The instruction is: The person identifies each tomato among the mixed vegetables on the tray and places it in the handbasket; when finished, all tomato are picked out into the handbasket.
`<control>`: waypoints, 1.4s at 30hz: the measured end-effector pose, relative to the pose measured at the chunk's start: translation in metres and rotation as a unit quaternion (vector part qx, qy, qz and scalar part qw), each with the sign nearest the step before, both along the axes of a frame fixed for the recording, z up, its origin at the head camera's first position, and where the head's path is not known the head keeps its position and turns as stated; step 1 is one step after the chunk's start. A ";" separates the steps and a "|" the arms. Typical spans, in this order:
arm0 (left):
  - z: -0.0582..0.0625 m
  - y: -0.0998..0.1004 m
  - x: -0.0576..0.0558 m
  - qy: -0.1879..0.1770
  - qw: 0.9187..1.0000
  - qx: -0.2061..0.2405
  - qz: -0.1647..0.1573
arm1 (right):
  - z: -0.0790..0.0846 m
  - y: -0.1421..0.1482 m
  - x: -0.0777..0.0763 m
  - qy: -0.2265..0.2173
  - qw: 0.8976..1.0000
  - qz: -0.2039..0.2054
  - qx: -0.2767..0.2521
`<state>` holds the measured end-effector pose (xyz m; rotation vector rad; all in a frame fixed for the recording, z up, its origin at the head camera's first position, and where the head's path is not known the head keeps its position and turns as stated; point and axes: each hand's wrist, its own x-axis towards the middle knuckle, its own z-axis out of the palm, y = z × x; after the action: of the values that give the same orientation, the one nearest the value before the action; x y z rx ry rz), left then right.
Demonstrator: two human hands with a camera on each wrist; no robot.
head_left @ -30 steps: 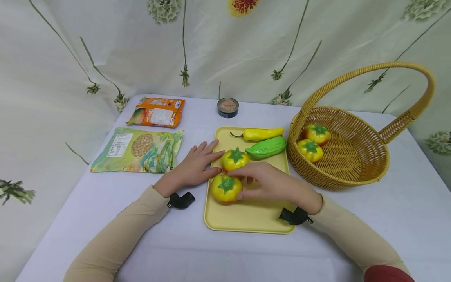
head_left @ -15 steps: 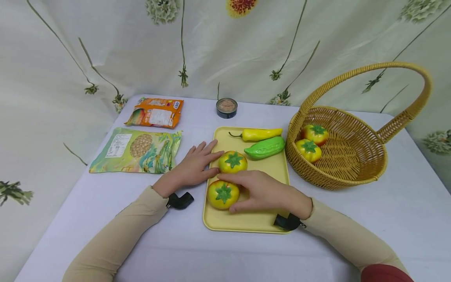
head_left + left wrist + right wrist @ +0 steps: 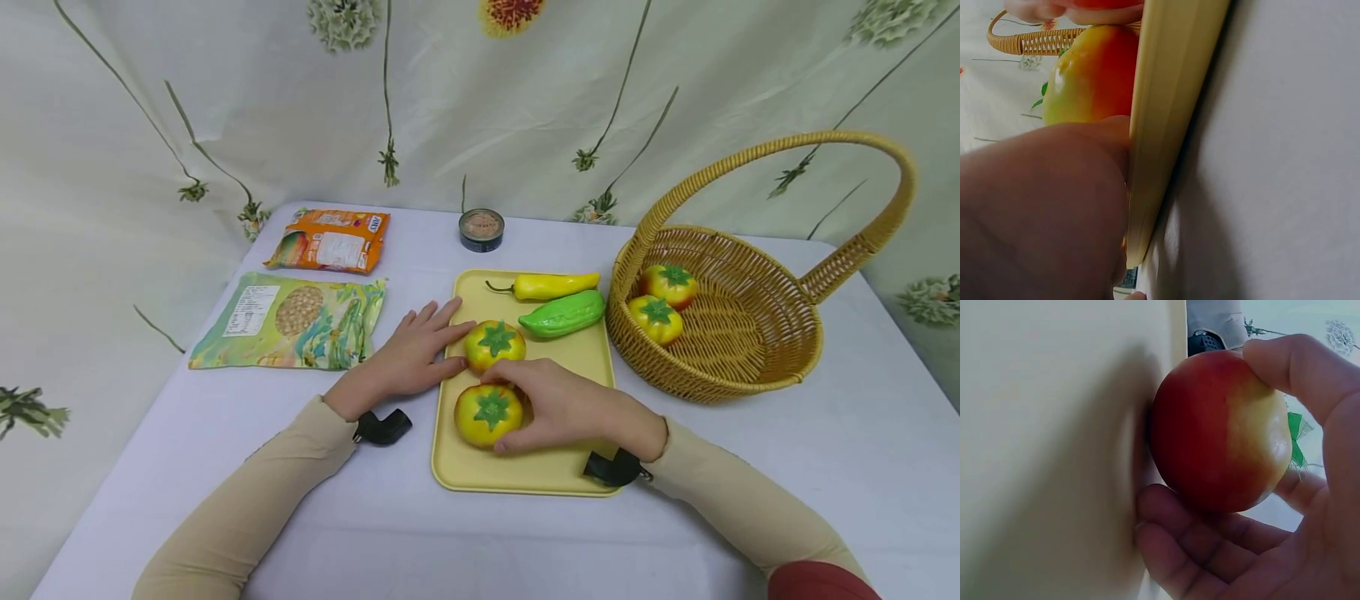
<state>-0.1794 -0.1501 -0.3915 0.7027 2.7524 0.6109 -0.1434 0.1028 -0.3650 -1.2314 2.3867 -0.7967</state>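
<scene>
On the yellow tray [image 3: 525, 475] lie two yellow-red tomatoes with green star-shaped tops. My right hand [image 3: 566, 407] holds the front tomato [image 3: 480, 421] from its right side, thumb near and fingers behind. In the right wrist view, the thumb presses one side of its red underside and the fingers curl along the other. Flat over the tray's left edge rests my left hand [image 3: 412, 354], fingers spread, with the thumb and index finger right at the back tomato [image 3: 487, 354]. A yellow chili pepper [image 3: 558, 287] and a green pepper-like vegetable [image 3: 562, 314] lie at the tray's far end.
A wicker basket [image 3: 813, 350] with a tall handle stands to the right, holding two similar tomatoes [image 3: 670, 286]. Left of the tray are a green packet [image 3: 330, 321] and an orange packet [image 3: 318, 242]. Behind it stands a small round tin [image 3: 481, 232].
The front tomato shifted left and nearer, then back right toward my right palm. My right hand moved with it and its fingers now curl closer round it. The left hand stays put.
</scene>
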 end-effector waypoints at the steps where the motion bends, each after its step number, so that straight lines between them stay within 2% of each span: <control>1: 0.000 0.000 0.000 0.000 1.000 0.000 0.000 | 0.000 0.000 -0.001 -0.001 1.000 0.007 -0.004; 6: 0.000 -0.001 -0.001 0.001 1.000 0.001 -0.001 | -0.003 0.002 -0.002 -0.003 0.999 0.035 -0.010; 22: 0.000 -0.001 -0.002 0.008 1.000 0.004 -0.003 | -0.007 -0.004 0.002 -0.002 1.000 0.019 0.016; 31: 0.000 0.000 -0.002 0.002 1.000 0.000 -0.001 | -0.006 -0.002 0.003 -0.027 0.999 0.045 -0.001; 42: -0.002 -0.001 -0.002 -0.001 1.000 0.005 -0.001 | -0.009 -0.001 0.003 -0.044 0.998 0.050 -0.009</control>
<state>-0.1809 -0.1508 -0.3935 0.7076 2.7476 0.6238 -0.1406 0.1014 -0.3739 -1.2838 2.2350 -0.8269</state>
